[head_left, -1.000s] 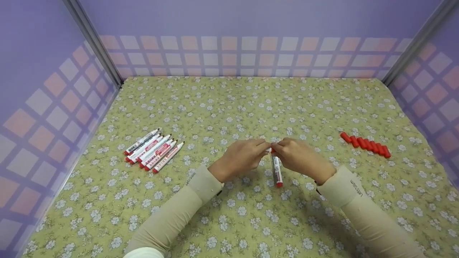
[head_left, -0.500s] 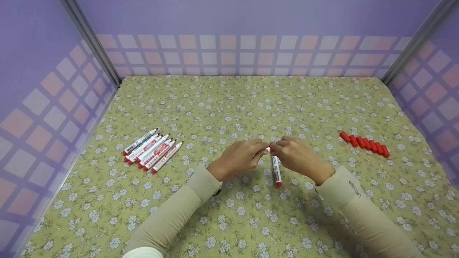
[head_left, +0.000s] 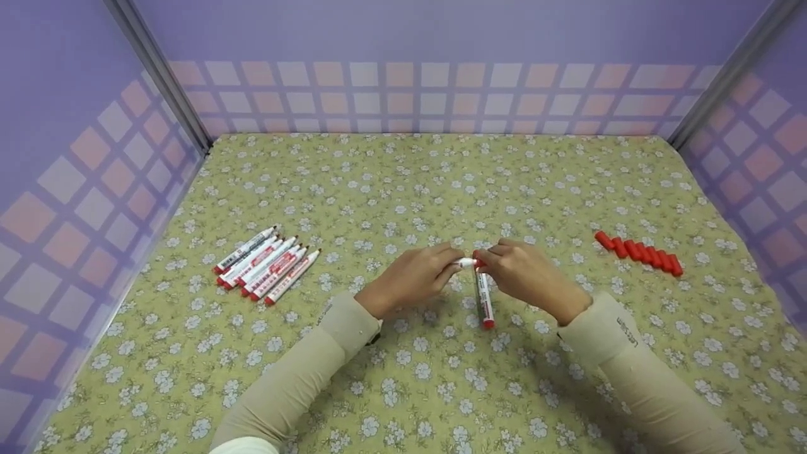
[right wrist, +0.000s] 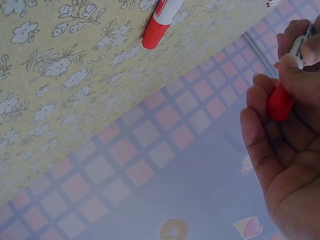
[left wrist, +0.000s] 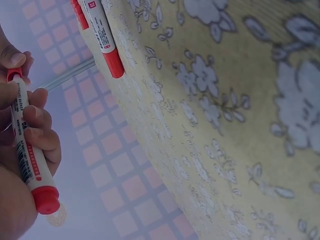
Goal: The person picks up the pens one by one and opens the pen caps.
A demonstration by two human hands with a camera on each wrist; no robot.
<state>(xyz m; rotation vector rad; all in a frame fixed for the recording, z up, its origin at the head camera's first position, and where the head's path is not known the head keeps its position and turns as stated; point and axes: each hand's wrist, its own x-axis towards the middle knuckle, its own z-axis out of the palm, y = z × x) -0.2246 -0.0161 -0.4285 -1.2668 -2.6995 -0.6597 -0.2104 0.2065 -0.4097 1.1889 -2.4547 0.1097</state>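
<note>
My left hand (head_left: 406,280) grips a white whiteboard marker (left wrist: 27,135) with a red end plug; its fingers curl round the barrel in the left wrist view. Across from it my right hand (head_left: 529,274) pinches a red cap (right wrist: 281,101) between thumb and fingers. The marker's white front part (head_left: 465,262) shows between the hands, its front end right at the cap's mouth. Below the hands a second marker (head_left: 484,299) lies on the flowered cloth, red end towards me, its far end hidden by the right hand.
A slanted group of uncapped markers (head_left: 268,265) lies at the left, dark tips pointing away. Over on the right, several red caps (head_left: 643,253) lie side by side in a row. Purple checked panels (head_left: 416,94) enclose the table (head_left: 403,189) at the back and sides.
My left hand has moved slightly left, away from the right hand, so more of the marker's white front part shows beside the red cap. The other markers and caps stay put.
</note>
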